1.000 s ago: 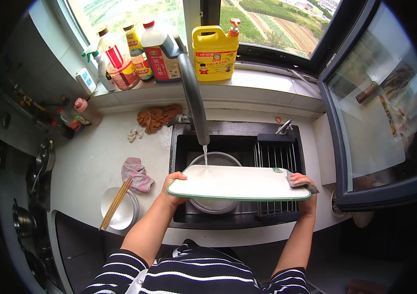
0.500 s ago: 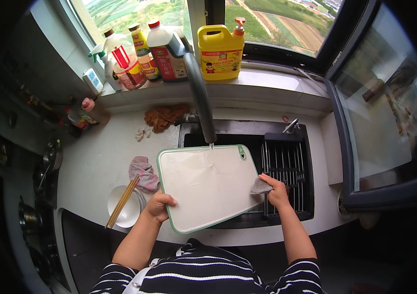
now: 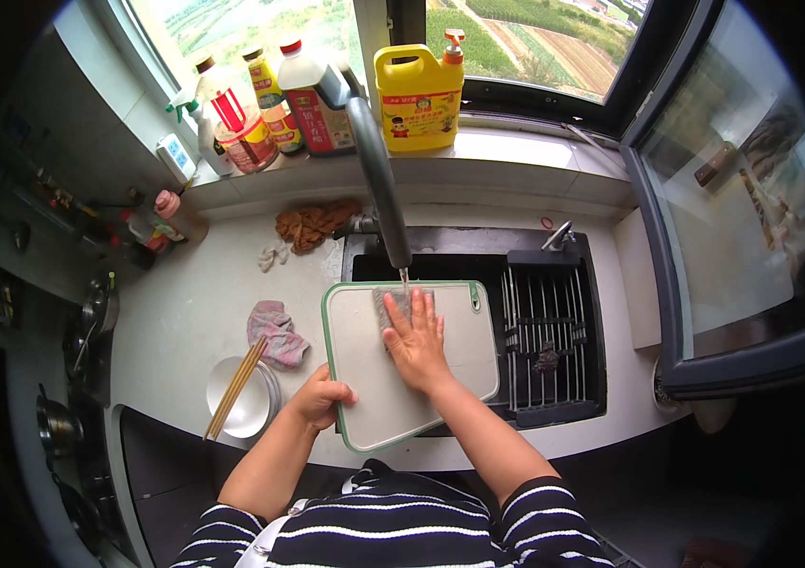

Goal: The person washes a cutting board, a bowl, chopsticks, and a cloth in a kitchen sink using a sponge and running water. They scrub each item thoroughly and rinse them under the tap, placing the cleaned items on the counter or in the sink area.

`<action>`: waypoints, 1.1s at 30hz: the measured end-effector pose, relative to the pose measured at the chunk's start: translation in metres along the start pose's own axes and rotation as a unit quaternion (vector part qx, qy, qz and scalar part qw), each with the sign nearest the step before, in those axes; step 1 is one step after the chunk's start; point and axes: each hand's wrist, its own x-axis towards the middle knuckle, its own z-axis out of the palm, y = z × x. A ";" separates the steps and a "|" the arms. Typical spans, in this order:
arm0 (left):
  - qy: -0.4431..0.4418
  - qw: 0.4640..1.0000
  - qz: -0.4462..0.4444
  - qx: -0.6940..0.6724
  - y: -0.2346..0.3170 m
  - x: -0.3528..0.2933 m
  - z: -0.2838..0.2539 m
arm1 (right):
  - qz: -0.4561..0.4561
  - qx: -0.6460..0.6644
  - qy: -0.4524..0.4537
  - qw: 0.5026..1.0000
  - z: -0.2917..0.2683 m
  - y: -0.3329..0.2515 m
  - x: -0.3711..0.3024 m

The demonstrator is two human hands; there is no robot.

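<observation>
A white cutting board (image 3: pixel 393 402) with a green rim is held tilted over the left part of the black sink (image 3: pixel 597 327). My left hand (image 3: pixel 320 398) is closed on its left edge, thumb on top. On the board's upper half my right hand (image 3: pixel 415 346) lies flat with fingers spread, pressing a grey cloth (image 3: pixel 385 301) against the surface. Water runs from the dark faucet (image 3: pixel 379 180) onto the cloth and fingertips. Most of the cloth is hidden beneath the right hand.
Left of the board, chopsticks (image 3: pixel 235 390) rest across stacked white bowls (image 3: pixel 253 412), beside a pink rag (image 3: pixel 279 339). A metal drying rack (image 3: pixel 546 322) spans the sink's right side. Bottles and a yellow jug (image 3: pixel 420 104) line the sill; an open window pane (image 3: pixel 743 218) juts in at right.
My right hand and the grey cloth have moved left from the board's right edge to its upper middle, under the water. The board has turned slightly and its left edge has shifted right.
</observation>
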 end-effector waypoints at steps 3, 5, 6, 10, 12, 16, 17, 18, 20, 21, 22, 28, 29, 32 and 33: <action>0.003 1.000 0.001 -0.012 0.003 -0.002 0.013 | 0.039 -0.020 0.011 0.999 -0.001 0.013 0.012; -0.008 1.000 0.006 -0.003 -0.003 0.005 0.002 | -0.039 -0.009 -0.013 0.999 0.004 -0.021 0.002; -0.019 1.000 0.008 0.007 -0.010 0.012 -0.012 | -0.086 -0.005 -0.034 0.996 0.005 -0.039 -0.003; 0.009 1.000 0.003 0.024 0.004 0.003 0.009 | -0.069 -0.004 -0.007 0.998 0.000 -0.051 0.008; 0.003 0.999 0.000 0.039 0.009 -0.001 0.015 | 0.015 0.016 0.068 0.997 -0.008 -0.032 0.028; 0.003 0.998 0.008 0.056 -0.001 0.002 0.013 | -0.017 0.011 0.082 0.996 0.001 -0.046 0.020; 0.006 0.998 0.013 0.059 -0.004 0.001 0.011 | -0.042 0.011 0.064 0.997 0.003 -0.057 0.015; 0.008 0.998 0.023 0.054 -0.004 0.000 0.009 | -0.051 0.022 0.060 0.997 0.002 -0.061 0.013; 0.013 0.998 0.044 0.044 -0.005 -0.003 0.008 | -0.030 0.010 0.051 0.998 -0.004 -0.050 0.013; 0.020 0.998 0.052 0.028 0.008 -0.013 0.023 | 0.007 -0.004 0.065 0.998 -0.003 -0.034 0.015; 0.034 0.997 0.069 0.025 0.013 -0.022 0.026 | 0.043 -0.018 0.078 0.996 -0.002 -0.011 0.017; 0.036 0.991 0.128 0.019 0.030 -0.042 0.015 | 0.201 0.048 0.095 0.974 0.002 0.093 -0.014; 0.026 0.990 0.134 0.026 0.032 -0.040 0.017 | 0.189 0.050 0.092 0.976 0.009 0.090 -0.022; 0.030 0.990 0.131 0.031 0.028 -0.020 0.023 | 0.044 0.074 0.070 0.994 0.022 0.012 -0.041; 0.007 0.990 0.135 0.026 0.026 -0.016 0.019 | 0.023 0.066 0.039 0.997 0.021 -0.014 -0.048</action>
